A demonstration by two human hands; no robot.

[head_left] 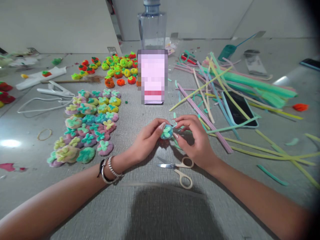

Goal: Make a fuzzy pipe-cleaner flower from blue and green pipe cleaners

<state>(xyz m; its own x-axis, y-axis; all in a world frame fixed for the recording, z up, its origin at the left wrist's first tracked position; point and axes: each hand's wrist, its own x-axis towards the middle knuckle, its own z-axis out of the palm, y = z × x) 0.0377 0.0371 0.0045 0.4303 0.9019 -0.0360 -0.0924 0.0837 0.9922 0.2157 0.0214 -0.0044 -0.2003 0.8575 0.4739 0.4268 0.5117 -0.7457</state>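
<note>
My left hand [147, 140] and my right hand [193, 138] meet above the grey table, both closed on a small fuzzy blue ball with a green leaf top [166, 131]. The left fingers pinch it from the left, with bracelets on that wrist. The right fingers pinch its right side, and a thin green pipe-cleaner end runs under them. Small cream-handled scissors [178, 168] lie shut on the table just below my hands.
Several pastel fuzzy balls [87, 128] lie in a heap at left, with orange and yellow ones [117, 68] behind. Loose pipe cleaners [225, 93] spread at right over a phone [238, 110]. A water bottle [151, 25] and a blurred-out upright object [152, 76] stand at the back.
</note>
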